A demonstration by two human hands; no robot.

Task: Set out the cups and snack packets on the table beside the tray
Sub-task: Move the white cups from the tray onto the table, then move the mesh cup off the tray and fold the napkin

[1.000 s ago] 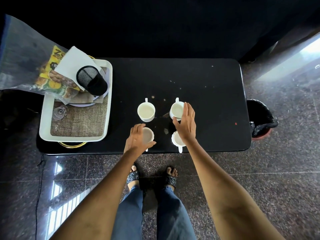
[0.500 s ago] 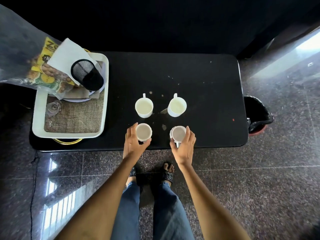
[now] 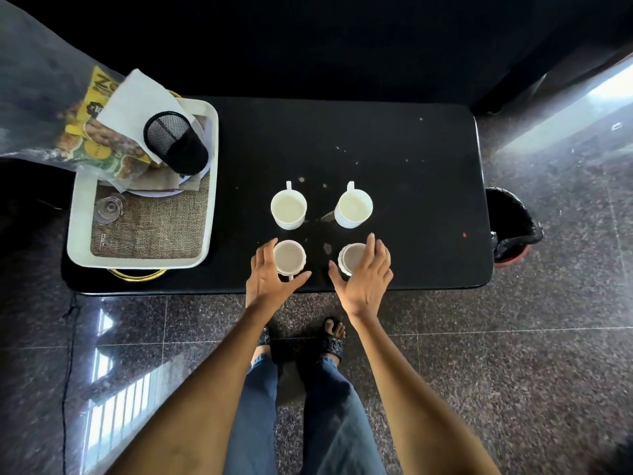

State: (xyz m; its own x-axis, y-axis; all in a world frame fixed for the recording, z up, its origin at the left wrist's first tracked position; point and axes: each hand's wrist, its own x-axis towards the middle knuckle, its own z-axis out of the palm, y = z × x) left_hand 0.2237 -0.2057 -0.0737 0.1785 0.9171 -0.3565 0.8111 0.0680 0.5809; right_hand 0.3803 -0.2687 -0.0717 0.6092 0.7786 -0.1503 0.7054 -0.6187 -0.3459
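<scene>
left hand (image 3: 270, 281) and right hand (image 3: 368, 281) now spread, drawn back from near cups (image 3: 289, 257)

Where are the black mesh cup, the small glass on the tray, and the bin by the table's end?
black mesh cup (image 3: 171, 138): head view, on its mesh wall.
small glass (image 3: 109, 209): head view, on its clear base.
bin (image 3: 510, 217): head view, on its black liner.

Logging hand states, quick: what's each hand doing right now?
Left hand: open, fingers spread around the near-left cup, not gripping it.
Right hand: open beside the near-right cup.
</scene>
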